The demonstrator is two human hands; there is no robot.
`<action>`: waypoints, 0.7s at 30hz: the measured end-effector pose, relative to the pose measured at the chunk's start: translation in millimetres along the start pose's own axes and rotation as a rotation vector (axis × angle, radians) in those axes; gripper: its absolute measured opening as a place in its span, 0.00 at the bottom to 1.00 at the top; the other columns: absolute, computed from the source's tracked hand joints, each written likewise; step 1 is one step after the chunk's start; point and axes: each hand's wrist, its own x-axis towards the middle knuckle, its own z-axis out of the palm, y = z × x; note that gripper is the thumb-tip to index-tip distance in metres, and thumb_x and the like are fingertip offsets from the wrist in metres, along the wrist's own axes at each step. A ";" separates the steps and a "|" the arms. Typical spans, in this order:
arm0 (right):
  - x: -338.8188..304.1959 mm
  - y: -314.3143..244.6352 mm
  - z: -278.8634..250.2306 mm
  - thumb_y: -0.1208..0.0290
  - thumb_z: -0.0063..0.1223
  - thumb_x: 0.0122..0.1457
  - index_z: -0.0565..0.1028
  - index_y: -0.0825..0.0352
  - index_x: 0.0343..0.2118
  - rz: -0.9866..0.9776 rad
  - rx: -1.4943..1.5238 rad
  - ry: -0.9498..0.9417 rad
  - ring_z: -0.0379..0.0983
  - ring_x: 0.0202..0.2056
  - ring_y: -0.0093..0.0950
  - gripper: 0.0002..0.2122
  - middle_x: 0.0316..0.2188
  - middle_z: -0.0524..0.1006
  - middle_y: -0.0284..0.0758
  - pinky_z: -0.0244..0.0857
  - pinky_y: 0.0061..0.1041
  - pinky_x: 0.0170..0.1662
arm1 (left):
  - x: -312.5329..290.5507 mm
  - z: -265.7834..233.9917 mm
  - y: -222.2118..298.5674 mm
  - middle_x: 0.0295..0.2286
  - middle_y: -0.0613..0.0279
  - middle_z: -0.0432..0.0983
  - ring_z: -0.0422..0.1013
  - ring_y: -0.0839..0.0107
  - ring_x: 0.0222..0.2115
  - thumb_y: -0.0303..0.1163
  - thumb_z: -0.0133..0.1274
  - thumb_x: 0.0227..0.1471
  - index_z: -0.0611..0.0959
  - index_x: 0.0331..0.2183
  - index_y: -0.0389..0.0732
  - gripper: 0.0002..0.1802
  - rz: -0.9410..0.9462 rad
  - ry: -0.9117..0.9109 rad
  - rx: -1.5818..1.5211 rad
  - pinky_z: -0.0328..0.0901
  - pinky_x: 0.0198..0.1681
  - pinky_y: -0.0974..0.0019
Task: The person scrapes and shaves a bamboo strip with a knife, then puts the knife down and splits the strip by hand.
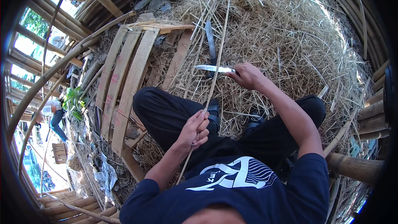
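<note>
My left hand (194, 131) is closed around a long, thin bamboo strip (222, 41), which runs from beside my waist up and away over the straw. In my right hand (248, 76) is a knife (215, 69), gripped by its handle with the blade pointing left. The blade lies across the strip beyond my knees; whether it touches the strip I cannot tell. Farther off, a machete-like long blade (210, 41) rests on the straw, its lower end partly hidden behind the knife and strip. Several thin split strips (206, 10) lie near it.
Dry straw and shavings (282, 37) cover the ground ahead and to the right. A wooden slatted pallet (132, 81) stands left of my knee. Bamboo poles (62, 68) form a frame at the left, and a thick bamboo pole (354, 168) is by my right elbow. Another person (56, 116) is beyond the frame.
</note>
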 end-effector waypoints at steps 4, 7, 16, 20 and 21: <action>-20.4 -19.8 -18.6 0.43 0.37 0.62 0.66 0.69 0.14 0.263 0.938 -0.451 0.66 0.15 0.28 0.31 0.12 0.68 0.34 0.58 0.32 0.20 | -9.1 -22.9 5.6 0.11 0.74 0.47 0.42 0.86 0.04 0.36 0.34 0.65 0.63 0.33 0.42 0.09 0.010 -0.178 -0.057 0.43 0.03 0.80; -15.9 -25.6 -20.1 0.42 0.37 0.62 0.66 0.68 0.15 0.189 0.830 -0.453 0.63 0.14 0.23 0.30 0.12 0.66 0.30 0.56 0.29 0.19 | -10.3 -32.0 12.1 0.11 0.74 0.46 0.42 0.85 0.03 0.36 0.34 0.65 0.62 0.34 0.42 0.09 0.012 -0.246 -0.078 0.43 0.03 0.80; -5.0 -2.6 -28.4 0.39 0.37 0.59 0.73 0.67 0.20 -0.010 -0.153 0.084 0.74 0.24 0.45 0.30 0.18 0.75 0.44 0.67 0.42 0.29 | -7.6 -4.0 3.0 0.12 0.74 0.46 0.42 0.85 0.05 0.38 0.33 0.65 0.63 0.33 0.44 0.10 -0.018 -0.091 0.010 0.44 0.03 0.80; 2.0 6.0 -21.7 0.44 0.40 0.60 0.74 0.68 0.24 -0.010 -0.119 0.046 0.72 0.23 0.47 0.27 0.17 0.74 0.45 0.65 0.43 0.28 | -10.6 -3.2 -2.9 0.12 0.74 0.46 0.42 0.85 0.05 0.39 0.33 0.65 0.63 0.33 0.44 0.10 -0.021 -0.060 -0.008 0.44 0.03 0.80; -0.7 7.7 -21.6 0.39 0.40 0.58 0.74 0.71 0.20 -0.017 -0.049 0.053 0.73 0.23 0.43 0.32 0.17 0.73 0.46 0.65 0.40 0.28 | -11.7 -6.7 -6.1 0.12 0.74 0.46 0.42 0.84 0.05 0.39 0.33 0.65 0.63 0.33 0.44 0.11 -0.031 -0.088 -0.024 0.44 0.04 0.79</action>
